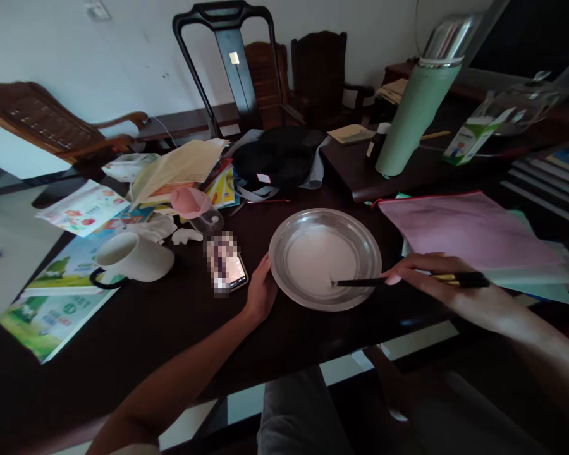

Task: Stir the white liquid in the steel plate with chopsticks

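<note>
A round metal plate (284, 240) with a white powdery layer in it sits on the dark table (171, 316). My left hand (260, 291) rests against the plate's left rim, fingers curled on the edge. My right hand (427, 275) grips dark chopsticks (360, 282), whose tips touch the white layer near the plate's front. A phone (227, 265) lies just left of my left hand.
A white mug (133, 256) lies on its side on picture books (57, 297) at the left. A pink folder (464, 230), a green thermos (415, 114), a black bag (275, 155) and chairs (232, 63) stand behind the plate.
</note>
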Motion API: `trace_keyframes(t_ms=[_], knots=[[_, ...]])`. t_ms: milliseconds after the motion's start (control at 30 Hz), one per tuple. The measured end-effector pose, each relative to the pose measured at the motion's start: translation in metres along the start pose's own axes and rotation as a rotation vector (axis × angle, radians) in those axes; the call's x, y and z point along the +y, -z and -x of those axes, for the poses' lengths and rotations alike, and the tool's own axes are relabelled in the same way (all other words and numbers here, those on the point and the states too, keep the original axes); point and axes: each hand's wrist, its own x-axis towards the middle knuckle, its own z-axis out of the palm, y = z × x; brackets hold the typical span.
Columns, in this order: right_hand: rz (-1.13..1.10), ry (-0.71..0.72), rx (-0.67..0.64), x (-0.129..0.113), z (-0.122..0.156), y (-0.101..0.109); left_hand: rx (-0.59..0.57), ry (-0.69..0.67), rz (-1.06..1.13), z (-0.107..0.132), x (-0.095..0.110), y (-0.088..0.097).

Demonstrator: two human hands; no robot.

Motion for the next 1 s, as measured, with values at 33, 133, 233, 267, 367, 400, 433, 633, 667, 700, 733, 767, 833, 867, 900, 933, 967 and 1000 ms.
trace_keyframes(t_ms=[33, 133, 233, 267, 367, 400, 433, 633, 667, 700, 733, 767, 833, 867, 900, 933, 967, 1000], knots=[[-0.018, 0.032, -0.012, 0.000, -0.001, -0.009, 0.002, 0.000, -0.002, 0.000, -0.001, 0.001], [-0.047, 0.137, 0.056, 0.009, -0.010, -0.041, -0.007, 0.006, -0.015, 0.000, -0.001, 0.003], [-0.047, 0.188, 0.119, 0.020, -0.022, -0.062, -0.016, 0.009, -0.017, 0.000, 0.000, 0.003], [-0.041, 0.199, 0.138, 0.023, -0.026, -0.063, -0.016, 0.011, -0.014, 0.001, 0.001, 0.002], [-0.026, 0.197, 0.198, 0.027, -0.034, -0.051, -0.019, 0.015, -0.009, 0.001, 0.001, 0.000], [-0.022, 0.179, 0.210, 0.028, -0.034, -0.043, -0.023, 0.014, -0.009, 0.001, 0.002, -0.001], [-0.016, 0.153, 0.221, 0.028, -0.032, -0.034, -0.023, 0.011, -0.008, 0.002, 0.002, -0.002], [0.052, -0.047, 0.130, 0.021, -0.005, 0.007, -0.017, -0.004, -0.005, 0.003, 0.003, -0.005], [0.049, -0.053, 0.106, 0.019, -0.002, 0.009, -0.020, -0.001, -0.008, 0.003, 0.004, -0.005], [0.037, -0.045, 0.083, 0.016, 0.000, 0.007, -0.023, -0.003, -0.011, 0.003, 0.004, -0.006], [0.022, -0.025, 0.058, 0.013, 0.001, 0.004, -0.025, -0.006, -0.015, 0.003, 0.003, -0.005], [0.009, 0.002, 0.030, 0.011, 0.000, -0.002, -0.025, -0.008, -0.017, 0.003, 0.003, -0.005], [-0.008, 0.074, -0.012, 0.009, -0.005, -0.019, -0.016, -0.008, -0.020, 0.002, 0.002, -0.005], [-0.009, 0.114, -0.015, 0.010, -0.008, -0.029, -0.012, -0.005, -0.021, 0.002, 0.002, -0.004], [-0.007, 0.151, 0.003, 0.011, -0.012, -0.038, -0.012, -0.004, -0.023, 0.002, 0.002, -0.004], [-0.003, 0.187, 0.043, 0.014, -0.017, -0.047, -0.014, -0.004, -0.026, 0.002, 0.002, -0.003], [0.003, 0.216, 0.076, 0.017, -0.021, -0.053, -0.020, -0.005, -0.029, 0.002, 0.002, -0.003], [0.012, 0.238, 0.110, 0.020, -0.026, -0.057, -0.026, -0.005, -0.032, 0.002, 0.002, -0.003]])
